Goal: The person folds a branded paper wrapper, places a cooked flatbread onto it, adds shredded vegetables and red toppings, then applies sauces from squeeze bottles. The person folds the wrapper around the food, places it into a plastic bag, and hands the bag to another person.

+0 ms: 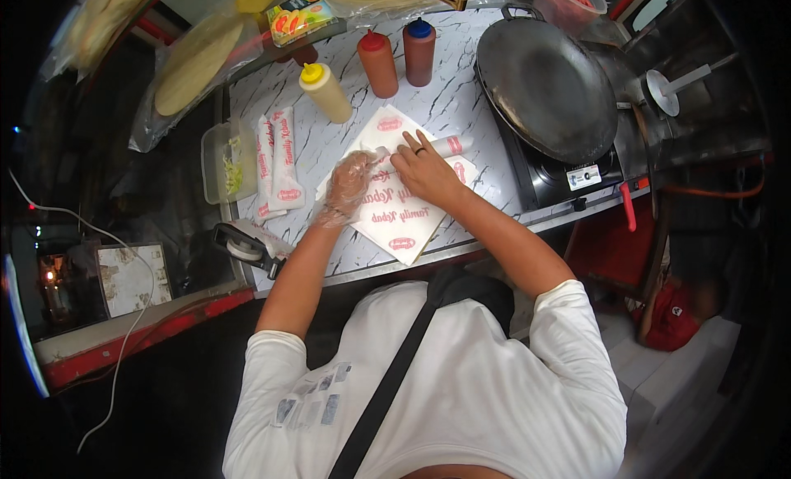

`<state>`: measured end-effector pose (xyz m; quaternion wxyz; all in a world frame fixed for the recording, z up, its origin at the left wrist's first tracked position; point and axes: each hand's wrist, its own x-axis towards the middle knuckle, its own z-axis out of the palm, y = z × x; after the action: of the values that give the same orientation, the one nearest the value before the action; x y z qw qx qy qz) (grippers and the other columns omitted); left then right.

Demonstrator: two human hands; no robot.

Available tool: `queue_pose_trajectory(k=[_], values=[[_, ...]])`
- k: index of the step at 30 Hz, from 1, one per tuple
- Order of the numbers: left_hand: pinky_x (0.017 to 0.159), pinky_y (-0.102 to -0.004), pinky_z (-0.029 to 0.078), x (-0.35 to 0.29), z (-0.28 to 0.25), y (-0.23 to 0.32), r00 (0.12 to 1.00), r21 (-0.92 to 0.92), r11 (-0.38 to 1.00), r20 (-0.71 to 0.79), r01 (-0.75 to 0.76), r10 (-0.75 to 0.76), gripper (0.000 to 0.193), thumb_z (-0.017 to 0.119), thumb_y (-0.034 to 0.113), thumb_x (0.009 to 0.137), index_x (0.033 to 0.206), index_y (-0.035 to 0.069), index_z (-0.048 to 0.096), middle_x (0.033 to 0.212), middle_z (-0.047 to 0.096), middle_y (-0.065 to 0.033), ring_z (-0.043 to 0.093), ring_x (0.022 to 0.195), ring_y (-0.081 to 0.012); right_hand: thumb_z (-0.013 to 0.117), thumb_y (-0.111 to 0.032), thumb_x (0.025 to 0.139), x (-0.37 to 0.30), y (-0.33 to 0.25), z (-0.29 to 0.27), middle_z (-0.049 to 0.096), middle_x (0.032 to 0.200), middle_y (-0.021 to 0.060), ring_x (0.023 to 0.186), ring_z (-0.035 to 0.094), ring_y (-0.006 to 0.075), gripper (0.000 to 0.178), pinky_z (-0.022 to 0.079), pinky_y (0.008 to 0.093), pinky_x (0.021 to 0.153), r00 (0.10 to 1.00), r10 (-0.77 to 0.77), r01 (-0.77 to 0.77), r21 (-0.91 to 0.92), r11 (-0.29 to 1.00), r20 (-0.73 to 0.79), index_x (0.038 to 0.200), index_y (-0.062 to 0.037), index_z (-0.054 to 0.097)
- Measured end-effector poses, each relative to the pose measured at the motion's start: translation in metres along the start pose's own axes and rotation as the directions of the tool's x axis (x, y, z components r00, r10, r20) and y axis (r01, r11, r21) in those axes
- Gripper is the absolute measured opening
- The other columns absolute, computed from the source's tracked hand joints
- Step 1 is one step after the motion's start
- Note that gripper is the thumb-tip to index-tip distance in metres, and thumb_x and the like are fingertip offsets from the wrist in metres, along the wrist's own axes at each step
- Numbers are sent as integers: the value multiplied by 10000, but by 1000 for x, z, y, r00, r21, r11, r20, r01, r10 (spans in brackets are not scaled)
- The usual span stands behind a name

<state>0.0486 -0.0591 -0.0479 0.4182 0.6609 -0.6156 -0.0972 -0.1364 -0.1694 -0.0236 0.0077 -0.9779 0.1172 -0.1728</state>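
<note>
A roll wrapped in white paper with red print (pixel 451 146) lies across a stack of printed wrapping paper (pixel 404 221) on the counter. My left hand (pixel 350 182), in a clear plastic glove, is closed at the roll's left end. My bare right hand (pixel 427 170), with a ring on one finger, bends its fingers over the middle of the roll and presses on it. What fills the roll is hidden by the paper. Left of the stack, two finished-looking wrapped rolls (pixel 284 162) lie side by side.
Beyond the paper stand a yellow-capped bottle (pixel 326 93), a red-capped bottle (pixel 378 65) and a blue-capped bottle (pixel 419 52). A tub of shredded greens (pixel 228 162) is at the left. On the right, a dark pan (pixel 545 88) sits on a stove (pixel 568 178). Bagged flatbreads (pixel 198 67) lie far left.
</note>
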Motion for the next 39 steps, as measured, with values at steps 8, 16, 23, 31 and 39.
queue_pose_trajectory(k=[8,16,23,31,39], values=[[841,-418,478,-4,4,-10,995,365,929,-51,-65,89,232,700,131,847,1070,66,692,1015,639,-85,599,978,-299,570,-152,899,20,14,-5,578,1088,119,1138,535,293,225,384,527,1040,994,20,-10,-90,996,109,1095,-47,610],[847,-444,454,17,6,-18,996,486,871,-85,72,-35,195,654,198,902,1072,113,698,1122,654,-43,593,1031,-255,479,-122,941,45,29,10,570,1256,147,1289,472,362,344,299,605,1104,984,115,-108,-52,993,136,1258,-79,605],[865,-455,432,45,25,19,995,701,709,95,-78,16,310,649,224,869,1169,144,664,1145,628,-87,568,1087,-263,714,-140,822,5,7,-15,497,1362,173,1364,377,400,552,296,590,1104,965,264,-258,167,952,-13,1352,-118,558],[934,-427,511,93,1,38,688,485,788,422,379,-591,551,750,300,815,1233,-28,603,1074,692,-225,664,1024,-406,715,-113,841,-69,6,-51,600,1142,116,1131,555,296,376,430,411,966,946,323,-274,561,781,12,1201,-63,618],[635,-315,574,-65,-12,135,625,-615,205,613,762,-483,369,692,301,936,1148,23,574,796,633,-63,649,641,-153,796,-26,828,-59,-38,-47,647,1007,97,976,630,133,390,528,297,813,875,233,-330,875,-354,425,998,-65,447]])
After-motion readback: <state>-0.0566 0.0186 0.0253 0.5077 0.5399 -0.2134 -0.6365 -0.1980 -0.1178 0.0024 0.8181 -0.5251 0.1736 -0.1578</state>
